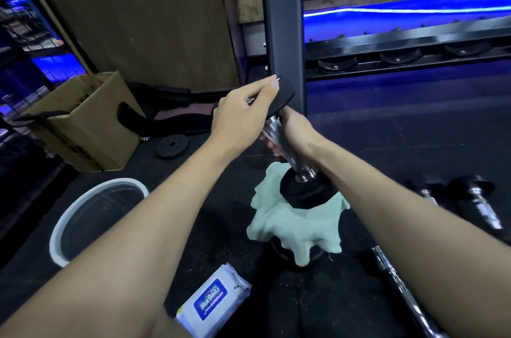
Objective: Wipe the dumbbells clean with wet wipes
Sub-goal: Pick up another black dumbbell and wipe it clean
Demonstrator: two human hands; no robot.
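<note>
Black-headed dumbbell with a knurled chrome handle (287, 144) stands tilted, lower head planted on a crumpled pale-green cloth (290, 224) at scene centre. The cloth is draped over another black weight, so it likely serves as a pad and catches drips.

Right hand (290, 133) is wrapped round the chrome handle, fingers curled on it. Reads as the bracing grip: it keeps the bar steady at an angle so the upper head faces the person.

Left hand (243, 114) sits on the upper black head, fingers closed over its rim, thumb side up. A thin light sliver shows at the fingertips; can't tell whether that's a wipe. Probably rubbing or turning the head.

White-and-blue wet wipe pack (213, 301) lies near, left of centre, within easy reach for a refill. White-rimmed round bucket (94, 219) sits left, likely for waste or rinse; contents unclear.

More chrome-handled dumbbells (481, 202) lie on the black floor at right, apparently the queue. Brown cardboard box (83, 122) is far left. Dark upright rack post (282, 14) rises just behind the hands.

Judgement: mid-wipe on one dumbbell, others pending.
</note>
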